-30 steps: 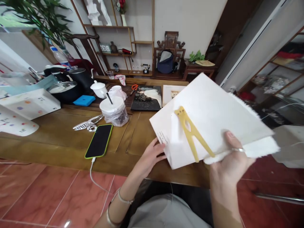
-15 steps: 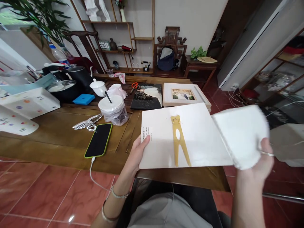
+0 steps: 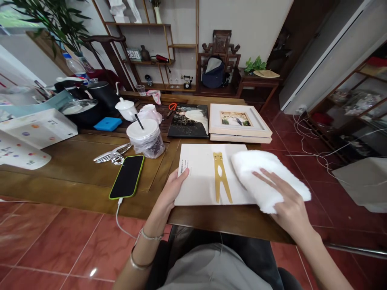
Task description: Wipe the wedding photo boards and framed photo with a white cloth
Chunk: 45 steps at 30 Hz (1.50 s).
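Observation:
A flat white panel (image 3: 198, 177) lies near the table's front edge, with a barcode label at its left side and a gold cat-headed, two-legged shape (image 3: 221, 177) on its face. My left hand (image 3: 173, 187) grips its left edge, thumb on top and the other fingers mostly underneath. Spread over the panel's right end is a folded, fluffy white cloth (image 3: 256, 173), which hides that end. My right hand (image 3: 286, 201) holds the cloth from above, fingers pressed on it, thumb side hidden.
Behind the panel are white picture frames (image 3: 260, 117) and a black-covered picture (image 3: 188, 121). A lidded cup (image 3: 145, 137), scissors (image 3: 113, 154) and a phone (image 3: 127, 177) on a charging cable stand or lie to the left. Farther left are a white box (image 3: 39, 131) and a black pot (image 3: 79, 110).
The panel has come down from a raised position toward the tabletop. My right hand has moved left with the cloth, from beside the panel's right edge onto its face.

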Motion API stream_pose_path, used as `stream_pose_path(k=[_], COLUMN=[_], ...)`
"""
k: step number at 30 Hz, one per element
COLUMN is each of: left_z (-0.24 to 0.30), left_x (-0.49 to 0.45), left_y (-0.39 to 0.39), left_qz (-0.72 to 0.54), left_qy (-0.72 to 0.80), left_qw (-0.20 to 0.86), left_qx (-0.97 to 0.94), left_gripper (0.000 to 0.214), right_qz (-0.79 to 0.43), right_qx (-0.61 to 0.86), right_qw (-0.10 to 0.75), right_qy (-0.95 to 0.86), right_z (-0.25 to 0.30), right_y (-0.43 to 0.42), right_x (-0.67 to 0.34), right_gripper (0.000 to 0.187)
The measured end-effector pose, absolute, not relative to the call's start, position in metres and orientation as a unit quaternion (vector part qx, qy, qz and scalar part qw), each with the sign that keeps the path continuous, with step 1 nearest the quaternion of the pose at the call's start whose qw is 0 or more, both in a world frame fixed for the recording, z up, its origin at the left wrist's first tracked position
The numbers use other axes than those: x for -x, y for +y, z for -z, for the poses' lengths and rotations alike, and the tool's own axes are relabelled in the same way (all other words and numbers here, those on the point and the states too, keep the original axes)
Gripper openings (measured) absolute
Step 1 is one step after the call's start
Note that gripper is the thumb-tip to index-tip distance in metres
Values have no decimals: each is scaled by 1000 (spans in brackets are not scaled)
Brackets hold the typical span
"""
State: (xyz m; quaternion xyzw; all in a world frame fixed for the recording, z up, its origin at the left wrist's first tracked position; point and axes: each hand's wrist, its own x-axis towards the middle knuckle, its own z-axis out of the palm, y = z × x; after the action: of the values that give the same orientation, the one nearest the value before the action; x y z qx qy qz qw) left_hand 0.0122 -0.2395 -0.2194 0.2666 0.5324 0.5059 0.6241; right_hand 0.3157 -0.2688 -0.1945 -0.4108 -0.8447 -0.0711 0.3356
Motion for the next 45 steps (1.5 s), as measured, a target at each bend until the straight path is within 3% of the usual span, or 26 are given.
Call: stream_pose_path(k=[3, 12, 16, 20, 23, 26, 32, 37, 41, 45], left_z=[222, 218, 223, 223, 219, 220, 230, 236, 243, 245], left_x=[-13, -10, 0, 2, -2, -5, 2, 5, 1, -1], left_y=[-239, -244, -245, -247, -251, -254, -248, -239, -237, -236], left_qz=[-502, -462, -425, -345, -295, -258, -301, -289, -303, -293], left_qy=[541, 572, 616, 690, 711, 716, 644, 515, 525, 537], left_qw=[615, 586, 435, 240, 164, 126, 120, 208, 209, 206], left_qx=[-278, -340, -500, -589, -617, -637, -693, -780, -767, -764], left_gripper=[61, 67, 68, 65, 60, 60, 63, 48, 47, 48], right_qz=[60, 74, 100, 105, 113, 125, 126, 76, 96, 113], right_qx=[388, 421, 429, 421, 405, 399, 379, 377, 405, 392], right_qw=[279, 267, 257, 257, 255, 252, 255, 255, 305, 251], right_qy=[-876, -864, -860, -864, -871, -873, -880, -887, -856, -878], right_z=[208, 232, 232, 230, 228, 227, 227, 210, 198, 202], right_y=[-272, -278, -277, -278, -278, -277, -277, -271, -249, -223], right_x=[-314, -308, -303, -297, -294, -293, -291, -303, -315, -315], right_gripper=[38, 55, 59, 48, 36, 36, 41, 33, 30, 26])
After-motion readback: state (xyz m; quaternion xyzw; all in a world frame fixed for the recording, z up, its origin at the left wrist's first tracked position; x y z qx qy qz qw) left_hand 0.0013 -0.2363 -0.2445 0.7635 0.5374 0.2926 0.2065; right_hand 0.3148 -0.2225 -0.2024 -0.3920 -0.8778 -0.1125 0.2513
